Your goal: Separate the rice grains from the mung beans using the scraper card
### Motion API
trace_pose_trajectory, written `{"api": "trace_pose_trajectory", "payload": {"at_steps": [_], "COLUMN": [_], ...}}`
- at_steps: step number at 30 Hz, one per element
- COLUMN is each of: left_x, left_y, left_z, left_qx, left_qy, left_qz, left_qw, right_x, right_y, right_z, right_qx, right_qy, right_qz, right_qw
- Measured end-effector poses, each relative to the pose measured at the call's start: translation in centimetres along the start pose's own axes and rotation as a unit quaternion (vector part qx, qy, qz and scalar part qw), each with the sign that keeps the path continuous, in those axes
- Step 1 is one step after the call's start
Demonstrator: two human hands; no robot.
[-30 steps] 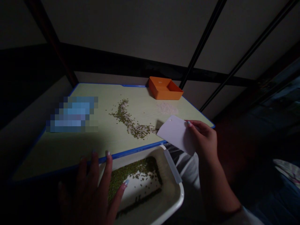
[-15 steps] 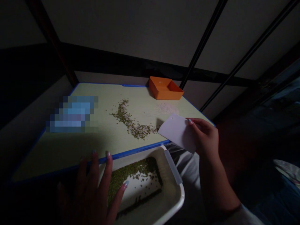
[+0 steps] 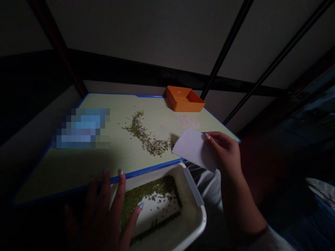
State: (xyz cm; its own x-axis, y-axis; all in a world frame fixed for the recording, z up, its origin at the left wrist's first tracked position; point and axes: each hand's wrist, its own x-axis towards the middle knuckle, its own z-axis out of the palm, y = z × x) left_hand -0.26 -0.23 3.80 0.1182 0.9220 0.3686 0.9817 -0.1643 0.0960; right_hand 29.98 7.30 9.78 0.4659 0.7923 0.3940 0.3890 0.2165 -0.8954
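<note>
My right hand (image 3: 223,148) grips a flat white plastic scraper (image 3: 193,148) with a small hole near one corner. The scraper's left edge is at the right end of a curved band of green beans (image 3: 157,146) mixed with pale grains on the table. Behind the scraper lies a thin patch of white grains (image 3: 187,121). My left hand (image 3: 104,209) is spread over the left side of a white plastic bin (image 3: 193,226), its fingertips near the table edge. Green beans (image 3: 146,191) cover part of the bin's floor.
The pale table (image 3: 112,104) has a blue rim. An orange open box (image 3: 187,104) stands at its back right. At the left lies a blurred blue item (image 3: 81,129). Dark-framed panels (image 3: 146,35) rise behind the table.
My right hand has moved the scraper slightly left, toward the end of the bean band. My left hand, the bin and the orange box have stayed in place.
</note>
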Motion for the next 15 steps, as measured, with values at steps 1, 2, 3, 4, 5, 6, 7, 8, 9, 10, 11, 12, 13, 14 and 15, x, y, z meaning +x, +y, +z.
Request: {"api": "trace_pose_trajectory", "payload": {"at_steps": [1,2,3,4,5,6,7,8,9,10,11,12,13,14,15], "left_x": [0.0,0.0,0.0,0.0,0.0,-0.01,-0.01,0.0,0.0,0.0,0.01,0.01,0.01,0.0,0.0], "left_y": [-0.02,-0.03,-0.04,-0.04,-0.03,-0.02,0.0,0.02,0.03,0.04,0.03,0.02,0.0,-0.02,-0.04], "left_z": [-0.01,-0.03,-0.05,-0.07,-0.07,-0.07,-0.06,-0.04,-0.02,0.0,0.01,0.01,-0.01,-0.04,-0.08], "left_qx": [0.001,0.002,0.002,0.002,0.001,-0.001,-0.001,-0.001,-0.001,-0.001,-0.001,-0.002,-0.003,-0.006,-0.013], "left_qy": [0.0,-0.001,-0.003,-0.005,-0.006,-0.007,-0.006,-0.005,-0.004,-0.001,0.002,0.004,0.005,0.002,-0.009], "left_qz": [0.003,0.005,0.006,0.006,0.005,0.004,0.002,0.0,-0.001,-0.001,-0.001,0.0,0.0,0.001,-0.004], "left_qw": [1.0,1.0,1.0,1.0,1.0,1.0,1.0,1.0,1.0,1.0,1.0,1.0,1.0,1.0,1.0], "right_x": [-0.09,-0.17,-0.24,-0.29,-0.33,-0.36,-0.39,-0.41,-0.45,-0.5,-0.57,-0.65,-0.74,-0.84,-0.94], "right_y": [-0.09,-0.17,-0.22,-0.26,-0.31,-0.36,-0.42,-0.49,-0.57,-0.65,-0.72,-0.77,-0.8,-0.8,-0.78], "right_z": [0.04,0.07,0.08,0.08,0.08,0.07,0.07,0.07,0.08,0.1,0.12,0.13,0.14,0.13,0.09], "right_qx": [0.002,0.003,0.004,0.003,0.003,0.003,0.004,0.006,0.01,0.013,0.016,0.019,0.019,0.019,0.018], "right_qy": [-0.005,-0.01,-0.016,-0.022,-0.028,-0.034,-0.04,-0.045,-0.049,-0.054,-0.059,-0.064,-0.068,-0.072,-0.076], "right_qz": [0.001,0.001,0.002,0.001,0.001,0.003,0.006,0.01,0.014,0.016,0.017,0.016,0.016,0.016,0.016], "right_qw": [1.0,1.0,1.0,1.0,1.0,0.999,0.999,0.999,0.999,0.998,0.998,0.998,0.997,0.997,0.997]}}
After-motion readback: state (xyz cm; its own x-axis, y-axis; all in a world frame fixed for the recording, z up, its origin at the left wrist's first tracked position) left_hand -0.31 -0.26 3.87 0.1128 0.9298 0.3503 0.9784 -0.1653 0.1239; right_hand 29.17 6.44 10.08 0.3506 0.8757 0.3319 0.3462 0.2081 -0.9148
